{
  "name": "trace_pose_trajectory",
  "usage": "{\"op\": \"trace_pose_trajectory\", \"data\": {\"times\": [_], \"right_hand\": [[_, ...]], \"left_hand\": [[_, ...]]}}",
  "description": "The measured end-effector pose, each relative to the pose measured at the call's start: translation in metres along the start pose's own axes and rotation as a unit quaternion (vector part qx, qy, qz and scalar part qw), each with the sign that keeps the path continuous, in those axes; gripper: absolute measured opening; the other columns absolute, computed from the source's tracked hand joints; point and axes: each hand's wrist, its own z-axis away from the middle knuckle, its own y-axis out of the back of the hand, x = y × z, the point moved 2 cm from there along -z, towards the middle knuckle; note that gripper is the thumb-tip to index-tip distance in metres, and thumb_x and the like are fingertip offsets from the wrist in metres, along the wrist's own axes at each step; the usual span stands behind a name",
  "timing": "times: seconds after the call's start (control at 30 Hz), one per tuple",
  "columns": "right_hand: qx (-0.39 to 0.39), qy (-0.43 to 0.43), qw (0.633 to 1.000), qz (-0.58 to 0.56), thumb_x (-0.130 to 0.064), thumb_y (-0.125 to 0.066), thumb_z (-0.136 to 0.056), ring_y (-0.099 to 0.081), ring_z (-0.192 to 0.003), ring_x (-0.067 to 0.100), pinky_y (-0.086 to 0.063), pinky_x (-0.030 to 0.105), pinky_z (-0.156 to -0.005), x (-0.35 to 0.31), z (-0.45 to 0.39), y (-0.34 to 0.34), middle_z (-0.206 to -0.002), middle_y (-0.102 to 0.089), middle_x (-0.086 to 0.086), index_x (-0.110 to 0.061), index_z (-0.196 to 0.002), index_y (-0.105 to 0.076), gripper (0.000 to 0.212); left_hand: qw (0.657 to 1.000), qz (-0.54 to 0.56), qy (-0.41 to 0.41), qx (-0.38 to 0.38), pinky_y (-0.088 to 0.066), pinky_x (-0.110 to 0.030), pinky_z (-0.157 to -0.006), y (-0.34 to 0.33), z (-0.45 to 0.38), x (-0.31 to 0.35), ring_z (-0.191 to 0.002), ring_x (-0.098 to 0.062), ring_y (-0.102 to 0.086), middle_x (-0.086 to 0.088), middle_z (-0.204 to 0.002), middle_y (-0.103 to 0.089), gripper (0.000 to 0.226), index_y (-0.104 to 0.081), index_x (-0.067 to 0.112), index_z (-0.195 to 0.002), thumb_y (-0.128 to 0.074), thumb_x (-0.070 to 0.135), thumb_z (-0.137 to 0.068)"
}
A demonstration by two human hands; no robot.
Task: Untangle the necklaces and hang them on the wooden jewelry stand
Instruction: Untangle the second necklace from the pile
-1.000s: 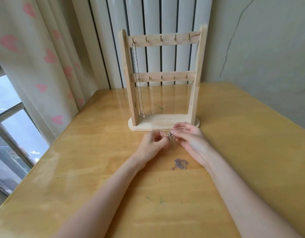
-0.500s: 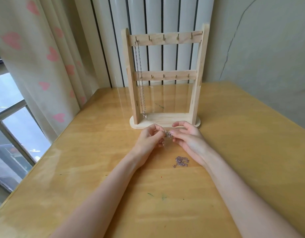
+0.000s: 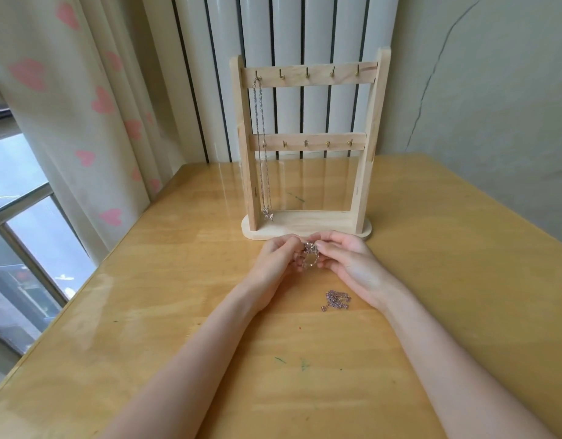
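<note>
Wood-grain tabletop (image 3: 146, 359), glossy yellow, a few small green pen marks at 6 o'clock nearest you. Your two bare forearms run over it toward 12 o'clock.

Item: loose necklace (image 3: 336, 300), a small purplish-silver heap lying on the table beside your right wrist, touched by neither hand.

Item: tangled necklace (image 3: 310, 252), a silvery clump with a short loop hanging below it. Your left hand (image 3: 278, 259) pinches it from 9 o'clock with curled fingers; your right hand (image 3: 346, 259) pinches it from 3 o'clock, fingertips nearly meeting the left's. Both hands sit just in front of the stand's base.

Item: wooden jewelry stand (image 3: 308, 226), upright at 12 o'clock, two cross rails of small hooks.

Item: hung necklace (image 3: 261, 147), on the top rail's leftmost hook, its pendant just above the base.

Beyond: radiator (image 3: 286, 33) at 12 o'clock, heart-print curtain (image 3: 83, 106) at 10 o'clock.
</note>
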Motion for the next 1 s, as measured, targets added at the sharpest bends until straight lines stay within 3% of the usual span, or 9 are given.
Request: {"op": "trace_pose_trajectory", "data": {"times": [0.1, 0.33, 0.57, 0.83, 1.0], "right_hand": [[0.02, 0.007, 1.0, 0.022, 0.004, -0.051, -0.089, -0.055, -0.063, 0.003, -0.046, 0.017, -0.064, 0.0002, 0.0012, -0.0012, -0.072, -0.065, -0.005, -0.008, -0.089, -0.066, 0.018], [0.068, 0.008, 0.997, -0.042, 0.003, -0.051, -0.089, -0.053, -0.067, 0.009, -0.047, 0.017, -0.063, 0.0009, 0.0005, 0.0015, -0.07, -0.063, 0.0, -0.002, -0.087, -0.063, 0.013], [0.062, -0.023, 0.988, -0.142, 0.001, -0.046, -0.092, -0.059, -0.072, 0.019, -0.049, 0.021, -0.06, -0.0009, 0.0004, 0.0032, -0.08, -0.061, 0.011, -0.004, -0.084, -0.057, 0.015], [0.019, 0.003, 0.998, -0.055, 0.001, -0.058, -0.085, -0.058, -0.068, 0.011, -0.047, 0.018, -0.063, -0.0009, 0.0026, 0.003, -0.073, -0.064, 0.006, 0.0, -0.1, -0.061, 0.015], [0.015, 0.008, 1.0, -0.014, 0.003, -0.059, -0.083, -0.06, -0.068, 0.012, -0.046, 0.018, -0.066, 0.0001, 0.0032, 0.0012, -0.072, -0.065, 0.008, -0.001, -0.095, -0.061, 0.013]], "left_hand": [[0.999, 0.039, 0.022, 0.002, -0.035, -0.02, -0.05, -0.001, 0.0007, 0.003, -0.051, -0.011, -0.037, 0.002, -0.055, -0.041, 0.033, -0.058, 0.015, -0.063, -0.042, 0.008, -0.091], [0.999, 0.043, -0.004, -0.032, -0.04, -0.018, -0.055, 0.003, 0.0005, 0.0008, -0.054, -0.01, -0.044, 0.006, -0.056, -0.049, 0.021, -0.048, 0.014, -0.071, -0.055, 0.006, -0.089], [0.999, 0.033, -0.011, -0.021, -0.041, -0.014, -0.051, 0.0031, 0.0017, -0.0001, -0.05, -0.004, -0.047, 0.002, -0.061, -0.058, 0.017, -0.054, 0.011, -0.077, -0.053, 0.001, -0.09], [0.999, 0.024, -0.032, -0.004, -0.035, -0.016, -0.043, 0.0031, 0.0046, 0.0016, -0.043, -0.006, -0.043, 0.004, -0.053, -0.055, 0.012, -0.049, 0.012, -0.083, -0.049, 0.005, -0.094], [0.999, 0.005, -0.035, -0.018, -0.034, -0.016, -0.043, 0.002, 0.0067, 0.0019, -0.044, -0.006, -0.042, 0.005, -0.053, -0.055, 0.009, -0.052, 0.012, -0.085, -0.052, 0.011, -0.093]]}}
